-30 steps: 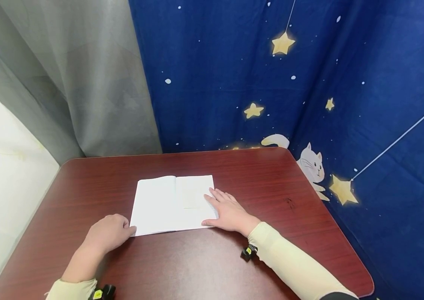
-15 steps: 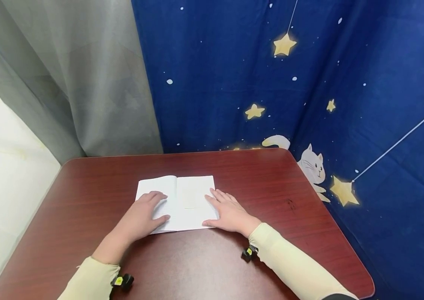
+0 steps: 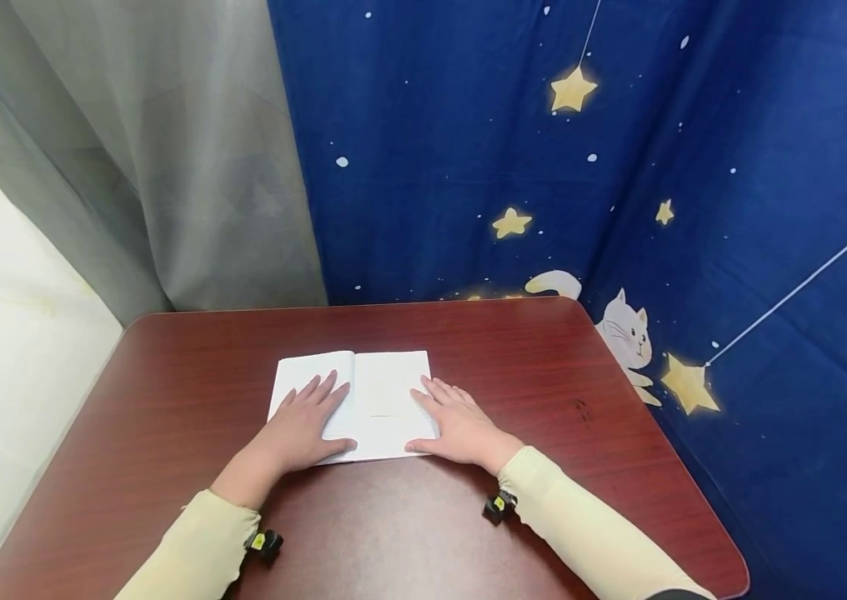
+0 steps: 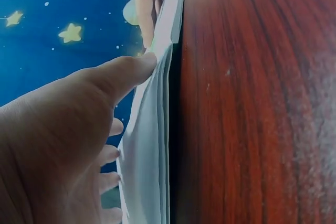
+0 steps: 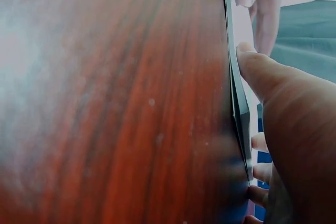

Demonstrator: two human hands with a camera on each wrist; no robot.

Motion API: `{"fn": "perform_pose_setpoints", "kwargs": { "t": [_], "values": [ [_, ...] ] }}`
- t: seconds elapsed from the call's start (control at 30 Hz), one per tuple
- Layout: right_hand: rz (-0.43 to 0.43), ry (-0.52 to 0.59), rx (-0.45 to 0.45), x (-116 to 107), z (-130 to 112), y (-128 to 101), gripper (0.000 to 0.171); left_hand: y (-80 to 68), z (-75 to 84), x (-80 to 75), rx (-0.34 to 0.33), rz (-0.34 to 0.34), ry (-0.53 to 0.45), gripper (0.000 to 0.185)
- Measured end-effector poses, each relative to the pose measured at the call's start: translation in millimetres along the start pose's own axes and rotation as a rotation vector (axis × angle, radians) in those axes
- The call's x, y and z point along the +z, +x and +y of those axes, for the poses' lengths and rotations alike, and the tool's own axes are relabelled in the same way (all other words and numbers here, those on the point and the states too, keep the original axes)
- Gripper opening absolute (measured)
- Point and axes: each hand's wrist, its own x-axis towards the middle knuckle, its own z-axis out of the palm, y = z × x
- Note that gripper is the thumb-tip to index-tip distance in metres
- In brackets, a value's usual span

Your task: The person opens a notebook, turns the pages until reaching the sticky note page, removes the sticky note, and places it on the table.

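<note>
An open notebook (image 3: pixel 389 375) with white pages lies flat on the table, its fold running away from me near the middle. My left hand (image 3: pixel 302 431) rests on the left page, fingers spread and thumb tip close to the fold. On the right page's outer edge lies my right hand (image 3: pixel 457 422), also with fingers extended. A short thin line shows on the right page. In the left wrist view the notebook's stacked pages (image 4: pixel 152 145) bulge a little under the left thumb. The right wrist view shows the right thumb touching the notebook's near edge (image 5: pixel 239 93).
The reddish-brown wooden table (image 3: pixel 513 358) has rounded corners. Behind it hang a grey curtain (image 3: pixel 221 167) and a dark blue curtain (image 3: pixel 423 125) with stars and a cat. A white surface (image 3: pixel 11 375) borders the left side.
My left hand has moved from the notebook's lower left corner, where its thumb was at the edge, rightward onto the left page, and its fingers have spread. The right hand has stayed put.
</note>
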Motion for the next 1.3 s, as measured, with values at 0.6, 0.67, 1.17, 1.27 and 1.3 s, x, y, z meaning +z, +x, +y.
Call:
{"fn": "perform_pose_setpoints", "kwargs": {
  "t": [0.6,0.67,1.17,1.27,1.3],
  "values": [
    [-0.006,-0.007,0.003,-1.1,-0.2,1.6,0.1,4.1,-5.7,4.3,-0.061,-0.074,0.006,0.099],
    [-0.002,-0.004,0.008,-2.3,-1.6,2.5,0.1,4.4,-5.8,4.6,-0.063,-0.072,0.008,0.099],
    [0.073,-0.042,-0.115,-9.9,-29.5,35.8,0.082,7.0,-3.5,2.1,-0.091,-0.108,0.002,0.099],
    [0.063,-0.066,-0.138,-10.5,-34.7,43.7,0.081,6.5,-2.8,0.7,-0.089,-0.108,0.004,0.099],
    [0.063,-0.076,-0.143,-10.1,-35.9,46.4,0.081,6.3,-2.7,0.3,-0.089,-0.107,0.004,0.099]
  ]
}}
